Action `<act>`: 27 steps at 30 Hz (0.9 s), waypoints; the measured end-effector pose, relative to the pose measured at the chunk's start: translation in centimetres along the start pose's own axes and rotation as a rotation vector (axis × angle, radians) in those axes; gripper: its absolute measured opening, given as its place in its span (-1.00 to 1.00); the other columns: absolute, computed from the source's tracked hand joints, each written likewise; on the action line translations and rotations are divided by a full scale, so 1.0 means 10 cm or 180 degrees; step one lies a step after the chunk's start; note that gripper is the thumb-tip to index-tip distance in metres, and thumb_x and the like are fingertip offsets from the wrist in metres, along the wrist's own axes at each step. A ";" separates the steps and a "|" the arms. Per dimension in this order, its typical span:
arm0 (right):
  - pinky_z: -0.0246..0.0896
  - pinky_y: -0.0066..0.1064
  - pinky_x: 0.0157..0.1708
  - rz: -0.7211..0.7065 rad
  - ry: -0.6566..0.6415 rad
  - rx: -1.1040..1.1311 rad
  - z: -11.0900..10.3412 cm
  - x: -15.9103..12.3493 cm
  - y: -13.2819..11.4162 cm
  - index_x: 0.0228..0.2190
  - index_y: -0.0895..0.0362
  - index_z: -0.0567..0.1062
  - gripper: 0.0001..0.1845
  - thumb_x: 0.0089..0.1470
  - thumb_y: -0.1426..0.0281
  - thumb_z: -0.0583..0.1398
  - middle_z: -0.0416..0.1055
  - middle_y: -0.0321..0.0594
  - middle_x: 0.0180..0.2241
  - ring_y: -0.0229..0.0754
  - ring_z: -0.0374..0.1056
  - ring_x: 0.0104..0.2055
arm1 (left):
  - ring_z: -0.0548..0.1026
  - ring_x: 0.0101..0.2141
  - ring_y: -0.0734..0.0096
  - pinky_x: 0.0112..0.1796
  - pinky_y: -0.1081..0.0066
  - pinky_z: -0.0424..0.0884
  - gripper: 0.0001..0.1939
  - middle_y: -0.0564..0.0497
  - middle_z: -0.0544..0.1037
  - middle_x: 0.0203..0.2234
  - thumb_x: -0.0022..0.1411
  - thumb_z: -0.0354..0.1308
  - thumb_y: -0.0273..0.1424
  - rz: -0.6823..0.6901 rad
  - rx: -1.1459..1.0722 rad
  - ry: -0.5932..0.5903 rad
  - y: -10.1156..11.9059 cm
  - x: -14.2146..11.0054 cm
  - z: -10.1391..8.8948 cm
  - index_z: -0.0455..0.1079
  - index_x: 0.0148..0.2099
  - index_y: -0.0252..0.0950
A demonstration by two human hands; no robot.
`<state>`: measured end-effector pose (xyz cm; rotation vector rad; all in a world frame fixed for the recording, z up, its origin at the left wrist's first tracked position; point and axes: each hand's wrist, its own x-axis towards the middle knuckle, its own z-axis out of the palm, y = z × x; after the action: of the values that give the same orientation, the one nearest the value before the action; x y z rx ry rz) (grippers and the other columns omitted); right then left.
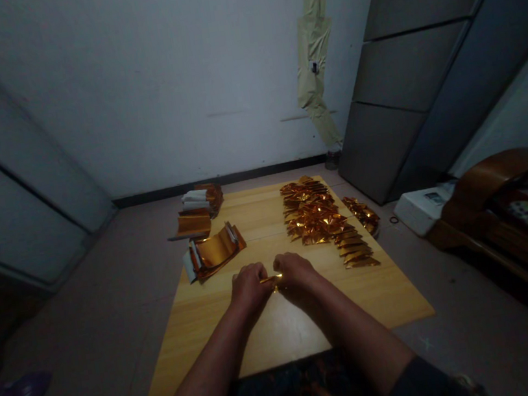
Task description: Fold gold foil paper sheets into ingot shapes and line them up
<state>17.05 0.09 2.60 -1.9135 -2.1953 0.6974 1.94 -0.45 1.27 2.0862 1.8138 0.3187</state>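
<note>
Between my two hands is a small piece of shiny gold foil paper (272, 279), held above the near middle of a wooden board table (283, 333). My left hand (251, 286) is closed on its left end, and my right hand (294, 271) is closed on its right end. Much of the piece is hidden by my fingers. Ahead to the left lies a stack of curled gold foil sheets (216, 249). Rows of folded gold foil pieces (312, 211) cover the far right of the table, with a shorter row (354, 247) nearer me.
More foil sheets (193, 223) and a grey-and-gold bundle (202, 199) sit at the back left. Beside the table's right edge is a container of folded foil (363, 213) on the floor. A white box (425, 209), wooden furniture (483, 219) and a grey refrigerator (391, 88) stand at right.
</note>
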 end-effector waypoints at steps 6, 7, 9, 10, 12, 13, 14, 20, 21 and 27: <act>-0.01 -0.50 -0.38 -0.0045 0.0244 0.0409 0.12 0.04 -0.09 -0.34 0.07 0.57 -0.86 -0.02 0.44 0.24 0.45 -0.21 -0.25 -0.24 0.33 -0.25 | 0.46 -0.31 0.30 -0.32 0.39 0.16 -0.85 0.08 0.53 -0.43 0.03 0.21 -0.28 -0.0148 -0.0050 -0.0076 0.02 0.02 -0.04 0.33 -0.40 -0.22; -0.01 -0.51 -0.38 -0.0042 0.0223 0.0482 0.14 0.04 -0.08 -0.37 0.08 0.58 -0.86 -0.02 0.48 0.23 0.46 -0.22 -0.27 -0.25 0.33 -0.26 | 0.46 -0.32 0.32 -0.32 0.40 0.17 -0.86 0.09 0.53 -0.44 0.03 0.21 -0.30 -0.0167 -0.0113 -0.0084 0.00 0.02 -0.03 0.34 -0.38 -0.22; -0.01 -0.52 -0.39 -0.0005 0.0189 0.0555 0.17 0.04 -0.07 -0.41 0.09 0.58 -0.85 -0.06 0.53 0.23 0.47 -0.24 -0.30 -0.26 0.33 -0.27 | 0.46 -0.34 0.35 -0.33 0.42 0.19 -0.87 0.12 0.53 -0.45 0.02 0.21 -0.34 -0.0193 -0.0285 -0.0101 -0.04 0.05 -0.02 0.38 -0.33 -0.20; -0.02 -0.52 -0.40 0.0025 0.0180 0.0579 0.17 0.04 -0.06 -0.42 0.09 0.58 -0.84 -0.08 0.54 0.22 0.47 -0.24 -0.31 -0.26 0.33 -0.27 | 0.46 -0.35 0.37 -0.33 0.43 0.20 -0.85 0.13 0.53 -0.45 0.01 0.21 -0.37 -0.0213 -0.0381 -0.0098 -0.07 0.06 0.00 0.39 -0.29 -0.19; -0.04 -0.53 -0.42 0.0082 0.0172 0.0633 0.17 0.06 -0.05 -0.43 0.10 0.58 -0.83 -0.09 0.55 0.22 0.48 -0.25 -0.33 -0.27 0.33 -0.29 | 0.46 -0.34 0.40 -0.31 0.45 0.22 -0.81 0.13 0.55 -0.43 0.04 0.17 -0.43 -0.0205 -0.0543 -0.0092 -0.11 0.08 0.02 0.42 -0.23 -0.18; -0.05 -0.53 -0.43 0.0106 0.0158 0.0656 0.17 0.06 -0.04 -0.43 0.10 0.57 -0.84 -0.09 0.55 0.22 0.48 -0.25 -0.33 -0.27 0.32 -0.31 | 0.47 -0.33 0.40 -0.30 0.45 0.23 -0.80 0.12 0.56 -0.41 0.05 0.15 -0.45 -0.0196 -0.0583 -0.0079 -0.13 0.09 0.03 0.43 -0.21 -0.18; -0.06 -0.53 -0.44 0.0117 0.0146 0.0672 0.17 0.07 -0.04 -0.44 0.10 0.57 -0.84 -0.10 0.54 0.22 0.48 -0.26 -0.34 -0.28 0.32 -0.32 | 0.47 -0.31 0.40 -0.29 0.45 0.23 -0.79 0.11 0.56 -0.40 0.06 0.13 -0.47 -0.0188 -0.0592 -0.0062 -0.14 0.10 0.04 0.44 -0.21 -0.18; -0.08 -0.51 -0.46 0.0132 0.0172 0.0708 0.16 0.07 -0.06 -0.46 0.11 0.56 -0.83 -0.14 0.57 0.21 0.47 -0.27 -0.37 -0.30 0.29 -0.37 | 0.46 -0.31 0.35 -0.30 0.43 0.23 -0.80 0.08 0.54 -0.43 0.05 0.07 -0.50 -0.0158 -0.0431 0.0038 -0.10 0.08 0.06 0.42 -0.26 -0.19; -0.09 -0.51 -0.46 0.0146 0.0178 0.0723 0.16 0.07 -0.07 -0.47 0.12 0.55 -0.83 -0.14 0.58 0.20 0.47 -0.27 -0.38 -0.30 0.29 -0.38 | 0.45 -0.30 0.35 -0.30 0.42 0.23 -0.80 0.07 0.53 -0.42 0.05 0.05 -0.53 -0.0152 -0.0421 0.0099 -0.09 0.08 0.06 0.41 -0.27 -0.19; -0.09 -0.50 -0.47 0.0203 0.0145 0.0823 0.20 0.08 -0.06 -0.48 0.13 0.54 -0.85 -0.14 0.57 0.20 0.47 -0.27 -0.39 -0.31 0.27 -0.40 | 0.43 -0.31 0.40 -0.29 0.45 0.27 -0.84 0.05 0.51 -0.39 0.09 0.01 -0.56 -0.0104 -0.0704 0.0052 -0.11 0.07 0.05 0.37 -0.34 -0.23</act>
<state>15.59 0.29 0.99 -1.8541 -1.9172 0.8900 1.24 0.30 0.36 1.9059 1.7334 0.5045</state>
